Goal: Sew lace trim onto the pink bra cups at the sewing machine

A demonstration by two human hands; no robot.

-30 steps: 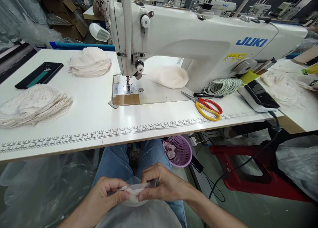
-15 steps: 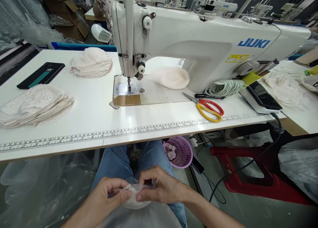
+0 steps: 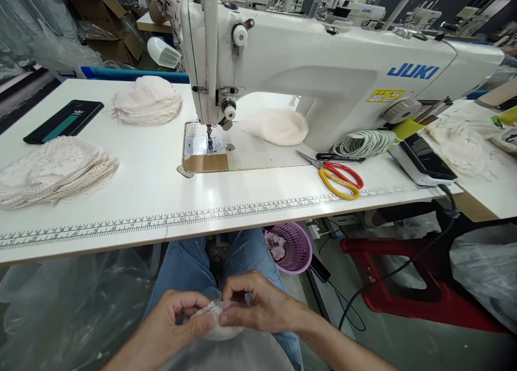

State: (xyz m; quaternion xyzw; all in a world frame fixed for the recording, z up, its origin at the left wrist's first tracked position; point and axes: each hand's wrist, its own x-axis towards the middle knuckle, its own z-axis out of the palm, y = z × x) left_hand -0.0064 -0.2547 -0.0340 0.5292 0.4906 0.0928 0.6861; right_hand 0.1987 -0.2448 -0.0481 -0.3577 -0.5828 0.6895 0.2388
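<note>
Over my lap, a small off-white cup-shaped fabric piece [image 3: 223, 332] with a lacy edge is pinched between both hands. My left hand [image 3: 183, 317] grips its lace edge on the left, thumb on top. Close beside it, my right hand [image 3: 256, 303] pinches the same piece from the right between thumb and fingers. Parts of the piece are covered by my fingers. Beyond the table edge stands a white sewing machine [image 3: 343, 53], with a pale cream fabric piece [image 3: 278, 127] lying on its bed.
Two stacks of lacy white fabric pieces, one near [image 3: 56, 169] and one farther back [image 3: 147, 102], lie left with a black phone [image 3: 64, 121]. Scissors [image 3: 341, 180], a cord coil [image 3: 363, 144] and a white-edged device [image 3: 424, 158] lie right. A purple basket [image 3: 299, 247] stands below.
My fingers have shifted slightly on the fabric piece, and more of its lace edge shows between them. Both hands keep their hold; the camera view has moved a little.
</note>
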